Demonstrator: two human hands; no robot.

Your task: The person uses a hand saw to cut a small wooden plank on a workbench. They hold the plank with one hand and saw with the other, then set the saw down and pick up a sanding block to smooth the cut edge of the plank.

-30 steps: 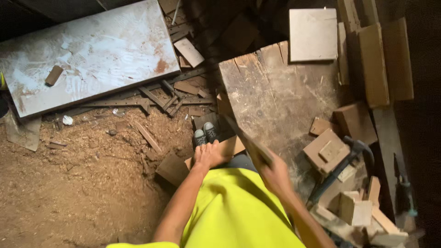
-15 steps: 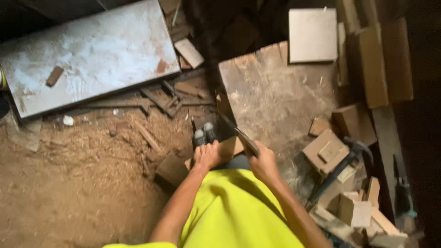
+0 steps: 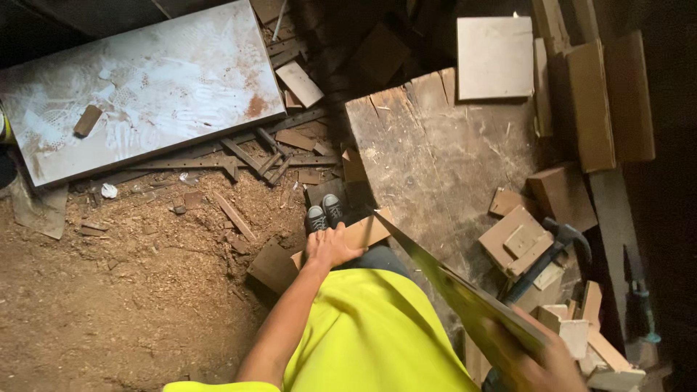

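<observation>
While the left hand (image 3: 330,247) presses flat on the pale brown wooden board (image 3: 359,234) lying at the worn workbench (image 3: 435,167) edge, right hand (image 3: 526,359) grips long-bladed handsaw (image 3: 443,279), tip at board; steady, even strokes advised.

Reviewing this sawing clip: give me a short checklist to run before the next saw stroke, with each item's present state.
1. Left hand pressing on the wood piece: ok.
2. Right hand gripping the handsaw handle: ok.
3. Saw tip meets the wood piece: ok.
4. Left hand's fingers apart from the blade: cannot tell, they lie close.
5. Shoes away from the blade: ok.
6. Hammer and offcuts lie beside the blade's path: not ok.
</observation>
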